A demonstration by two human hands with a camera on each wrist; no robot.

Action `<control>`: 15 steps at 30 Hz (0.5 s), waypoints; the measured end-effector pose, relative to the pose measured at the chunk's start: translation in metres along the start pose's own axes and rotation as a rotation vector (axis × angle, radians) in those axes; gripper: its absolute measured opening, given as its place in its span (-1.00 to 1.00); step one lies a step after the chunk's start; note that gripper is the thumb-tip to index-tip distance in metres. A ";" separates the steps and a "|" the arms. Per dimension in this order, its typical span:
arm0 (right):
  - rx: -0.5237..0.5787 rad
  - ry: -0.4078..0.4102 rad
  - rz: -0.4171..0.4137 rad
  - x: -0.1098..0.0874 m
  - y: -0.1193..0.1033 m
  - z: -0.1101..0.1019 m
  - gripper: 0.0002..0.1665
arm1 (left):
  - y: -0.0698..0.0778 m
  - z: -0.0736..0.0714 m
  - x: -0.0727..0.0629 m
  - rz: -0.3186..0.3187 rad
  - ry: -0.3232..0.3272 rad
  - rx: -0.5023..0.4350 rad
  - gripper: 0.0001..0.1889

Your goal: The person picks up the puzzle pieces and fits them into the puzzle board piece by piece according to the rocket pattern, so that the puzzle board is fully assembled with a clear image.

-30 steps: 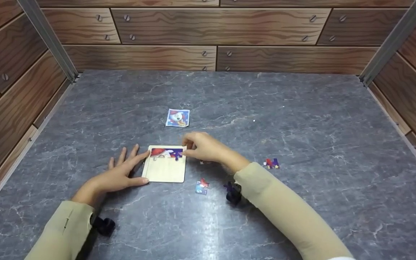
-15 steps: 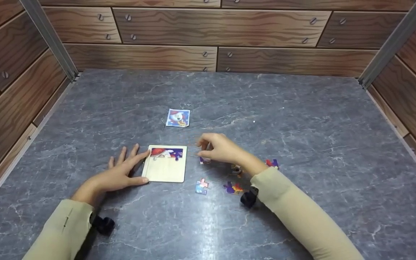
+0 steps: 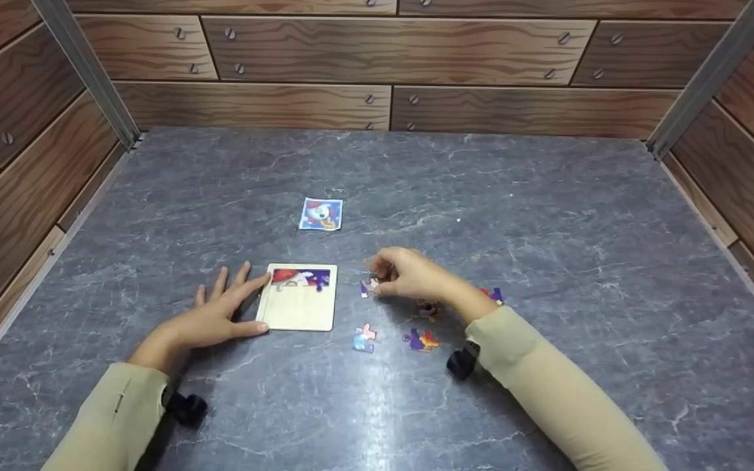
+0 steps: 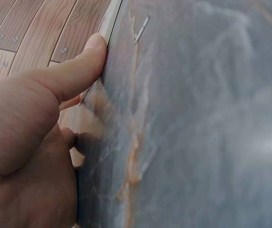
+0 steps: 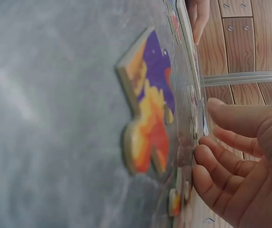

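My left hand rests at the left edge of a pale wooden puzzle tray, thumb and index finger touching it. Joined pieces showing red, white and purple fill the tray's top strip. In the left wrist view, the thumb presses against the tray's edge. My right hand is beside a white and purple puzzle piece right of the tray. In the right wrist view, its thumb and loosely bent fingers stand apart near that piece, with nothing seen between them.
Loose pieces lie nearby: a blue and pink one, a purple and orange one, one partly under the right wrist and a red and purple one. A small picture card lies beyond the tray. Wood-patterned walls enclose the table.
My right hand has left the tray's upper right corner and moved right, to the white and purple piece. The left hand stays on the tray.
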State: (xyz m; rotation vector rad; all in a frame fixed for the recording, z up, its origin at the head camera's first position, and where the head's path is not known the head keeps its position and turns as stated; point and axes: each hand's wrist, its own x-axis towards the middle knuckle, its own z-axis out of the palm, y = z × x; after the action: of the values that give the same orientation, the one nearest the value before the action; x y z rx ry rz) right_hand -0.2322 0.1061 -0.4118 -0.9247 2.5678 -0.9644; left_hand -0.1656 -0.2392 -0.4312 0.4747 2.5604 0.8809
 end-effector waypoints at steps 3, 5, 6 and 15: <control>-0.019 -0.010 -0.002 0.000 0.001 0.001 -0.66 | -0.001 0.001 0.000 0.001 0.003 0.007 -0.13; -0.029 -0.019 -0.001 0.000 0.001 0.002 -0.64 | -0.001 0.001 0.000 -0.001 0.003 0.012 -0.13; -0.032 -0.024 0.002 0.000 0.001 0.003 -0.63 | -0.001 0.001 0.000 -0.001 0.004 0.014 -0.13; -0.082 -0.028 0.004 0.001 0.001 0.004 -0.56 | 0.001 0.000 0.000 0.004 0.008 0.001 -0.14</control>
State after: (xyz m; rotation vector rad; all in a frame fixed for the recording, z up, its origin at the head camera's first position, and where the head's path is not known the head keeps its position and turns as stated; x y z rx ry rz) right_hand -0.2315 0.1039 -0.4158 -0.9465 2.6015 -0.8447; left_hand -0.1652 -0.2387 -0.4309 0.4772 2.5681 0.8842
